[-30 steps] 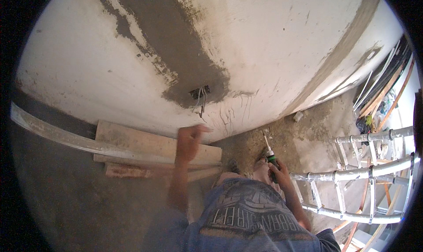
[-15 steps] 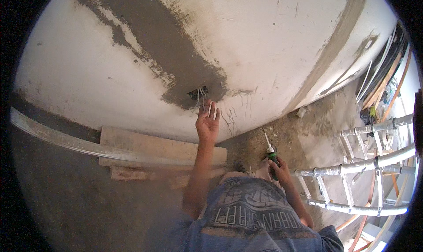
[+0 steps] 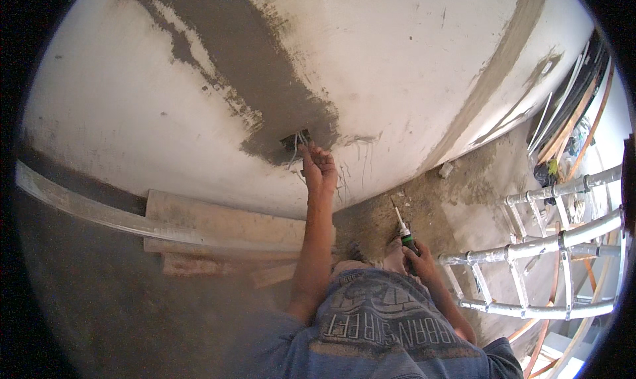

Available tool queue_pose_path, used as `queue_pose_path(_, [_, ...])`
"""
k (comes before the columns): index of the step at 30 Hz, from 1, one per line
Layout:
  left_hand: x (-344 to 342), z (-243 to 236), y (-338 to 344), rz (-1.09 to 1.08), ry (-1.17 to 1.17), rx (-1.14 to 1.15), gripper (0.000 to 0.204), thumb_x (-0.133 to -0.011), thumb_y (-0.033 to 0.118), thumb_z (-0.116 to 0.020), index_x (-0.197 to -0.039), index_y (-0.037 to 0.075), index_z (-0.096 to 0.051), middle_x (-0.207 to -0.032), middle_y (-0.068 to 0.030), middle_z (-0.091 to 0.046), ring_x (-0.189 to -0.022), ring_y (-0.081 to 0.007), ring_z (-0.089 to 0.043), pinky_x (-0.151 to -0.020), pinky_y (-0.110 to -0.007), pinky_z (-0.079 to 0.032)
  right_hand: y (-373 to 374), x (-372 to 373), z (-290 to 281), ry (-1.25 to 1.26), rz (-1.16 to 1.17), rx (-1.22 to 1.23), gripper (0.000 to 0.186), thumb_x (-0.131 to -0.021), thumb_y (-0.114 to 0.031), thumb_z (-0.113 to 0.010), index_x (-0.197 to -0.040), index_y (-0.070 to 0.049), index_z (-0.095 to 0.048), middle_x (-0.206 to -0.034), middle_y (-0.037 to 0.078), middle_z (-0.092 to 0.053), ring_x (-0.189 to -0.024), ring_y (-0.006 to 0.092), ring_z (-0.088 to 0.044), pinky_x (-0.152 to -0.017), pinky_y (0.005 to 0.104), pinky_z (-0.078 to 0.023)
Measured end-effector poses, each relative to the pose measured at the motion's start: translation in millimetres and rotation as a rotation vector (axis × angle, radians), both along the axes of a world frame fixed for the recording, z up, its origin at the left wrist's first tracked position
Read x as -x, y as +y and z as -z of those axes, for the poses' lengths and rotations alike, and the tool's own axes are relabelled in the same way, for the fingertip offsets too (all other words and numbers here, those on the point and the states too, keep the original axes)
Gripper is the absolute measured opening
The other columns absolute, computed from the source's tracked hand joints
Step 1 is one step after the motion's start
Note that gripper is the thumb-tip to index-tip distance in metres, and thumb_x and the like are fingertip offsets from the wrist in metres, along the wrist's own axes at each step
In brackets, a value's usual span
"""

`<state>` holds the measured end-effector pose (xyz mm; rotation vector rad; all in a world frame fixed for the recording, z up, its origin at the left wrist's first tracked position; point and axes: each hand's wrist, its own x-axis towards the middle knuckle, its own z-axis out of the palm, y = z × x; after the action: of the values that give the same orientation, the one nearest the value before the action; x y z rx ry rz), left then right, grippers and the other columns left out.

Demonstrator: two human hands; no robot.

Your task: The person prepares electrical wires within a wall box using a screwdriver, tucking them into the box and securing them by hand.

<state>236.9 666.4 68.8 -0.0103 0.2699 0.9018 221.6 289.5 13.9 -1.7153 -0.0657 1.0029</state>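
My left hand (image 3: 320,169) is raised to a square electrical box opening (image 3: 287,143) in the wall. Its fingers are curled in a pinch on the thin grey-white wires (image 3: 295,152) that come out of the box; the fingertips partly cover them. One wire hangs down beside the hand. Held low in front of my body, my right hand (image 3: 421,261) is closed round the green and black handle of a screwdriver (image 3: 407,237). Its long pale shaft points up toward the wall's foot, apart from wall and wires.
Grey mortar (image 3: 245,67) covers a broad band of the white wall (image 3: 391,67) above the box. Boards (image 3: 218,213) and a long metal profile (image 3: 86,199) lie along the wall at left. An aluminium ladder (image 3: 530,250) stands at right, with pipes and cables (image 3: 575,107) behind.
My left hand's fingers have gone from spread to curled, pinching at the wires, and the hand has moved slightly closer to the box. The right hand keeps its hold on the screwdriver.
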Motion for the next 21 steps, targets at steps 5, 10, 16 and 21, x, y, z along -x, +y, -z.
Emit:
queue_pose_path(5, [-13,-25,-30,-0.221,0.271,-0.106,0.026,-0.093,0.023,-0.060,-0.107,0.002,-0.056,-0.090,-0.0040,-0.060,-0.073,-0.0162,-0.059,-0.069,-0.026,-0.051,5,1,-14,0.023,-0.038,-0.021,0.035,-0.086,-0.029,-0.066,-0.109,-0.004,-0.058,-0.075,0.003,-0.059,-0.062,0.0109,-0.054,-0.055,0.0277,-0.044])
queue_pose_path(10, [0,25,-24,-0.069,0.811,-0.906,0.025,-0.089,0.018,-0.063,-0.109,0.003,-0.060,-0.101,-0.0116,-0.064,-0.094,-0.0235,-0.061,-0.084,-0.035,-0.049,12,6,-31,0.032,-0.048,-0.021,0.028,-0.089,-0.027,-0.063,-0.103,-0.006,-0.052,-0.067,0.001,-0.054,-0.056,0.0095,-0.053,-0.049,0.0245,-0.042])
queue_pose_path(16, [69,85,-44,0.409,0.966,-1.916,0.039,-0.087,0.018,-0.060,-0.123,0.004,-0.054,-0.122,-0.0137,-0.059,-0.109,-0.0321,-0.057,-0.093,-0.038,-0.044,-4,5,-25,-0.033,-0.036,-0.068,0.033,-0.088,-0.028,-0.064,-0.107,-0.003,-0.057,-0.069,0.003,-0.057,-0.056,0.0115,-0.052,-0.049,0.0278,-0.042])
queue_pose_path(21, [98,26,16,0.491,0.732,-0.636,0.060,-0.089,0.051,-0.055,-0.125,0.002,-0.050,-0.124,-0.0136,-0.056,-0.118,-0.0275,-0.052,-0.100,-0.039,-0.041,-8,4,-16,0.015,0.067,-0.025,0.033,-0.088,-0.029,-0.065,-0.107,-0.004,-0.055,-0.065,0.001,-0.053,-0.052,0.0111,-0.050,-0.047,0.0278,-0.041])
